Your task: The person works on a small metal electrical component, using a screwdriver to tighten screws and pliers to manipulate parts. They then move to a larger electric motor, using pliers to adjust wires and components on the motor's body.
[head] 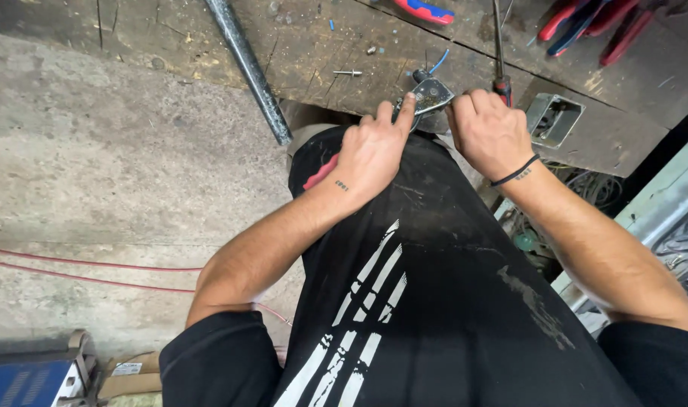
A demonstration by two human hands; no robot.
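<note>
Your left hand (372,151) pinches a small grey metal part (431,96) with its forefinger laid along it; your right hand (489,132) clenches just beside it, gripping its other edge. Beyond both hands, a screw (348,73) lies on the wooden worktop (306,45), red-handled pliers (585,22) farther off.

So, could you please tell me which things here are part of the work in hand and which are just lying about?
In hand:
- small metal part, held at the bench edge by the left hand and right hand
- screwdriver beside the right hand
- blue wire beside the part

Lying about:
- dark pipe
- loose screw
- red-handled pliers
- open metal box
- wooden bench
</note>
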